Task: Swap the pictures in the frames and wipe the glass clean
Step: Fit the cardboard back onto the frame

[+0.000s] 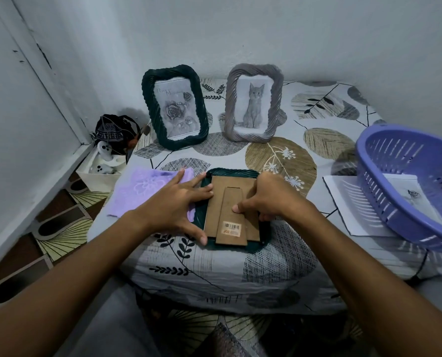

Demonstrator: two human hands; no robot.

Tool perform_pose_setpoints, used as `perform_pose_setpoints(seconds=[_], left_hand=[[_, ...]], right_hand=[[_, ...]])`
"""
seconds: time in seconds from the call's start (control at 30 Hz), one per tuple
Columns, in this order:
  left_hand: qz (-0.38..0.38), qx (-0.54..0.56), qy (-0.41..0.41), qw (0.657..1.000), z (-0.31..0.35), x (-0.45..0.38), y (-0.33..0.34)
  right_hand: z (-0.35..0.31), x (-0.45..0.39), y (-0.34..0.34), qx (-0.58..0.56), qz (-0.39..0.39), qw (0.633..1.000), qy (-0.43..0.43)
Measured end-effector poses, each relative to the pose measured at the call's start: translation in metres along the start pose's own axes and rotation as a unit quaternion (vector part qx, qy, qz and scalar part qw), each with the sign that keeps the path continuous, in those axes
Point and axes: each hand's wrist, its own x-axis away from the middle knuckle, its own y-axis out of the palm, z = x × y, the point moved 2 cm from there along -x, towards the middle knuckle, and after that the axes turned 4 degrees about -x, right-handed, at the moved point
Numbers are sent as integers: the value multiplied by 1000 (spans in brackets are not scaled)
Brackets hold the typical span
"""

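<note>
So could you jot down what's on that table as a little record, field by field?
Face-down frame: dark green frame, cardboard back up
Left hand: flat on its left edge
Right hand: fingers at the cardboard stand
Standing frames: rose picture, kitten picture
Cloth: purple cloth, left of frame
Basket: purple basket, right, over a loose sheet

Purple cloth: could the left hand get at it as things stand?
Probably yes. The left hand already lies partly over the purple cloth, which is flat on the table beside the face-down frame; nothing sits on it or blocks it.
</note>
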Motion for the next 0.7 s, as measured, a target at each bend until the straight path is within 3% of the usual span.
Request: perform_pose_setpoints(seconds=[0.7], left_hand=[[-16,-81,23,996,-13,-4,5]], right_hand=[[1,4,1,32,25,999,-24]])
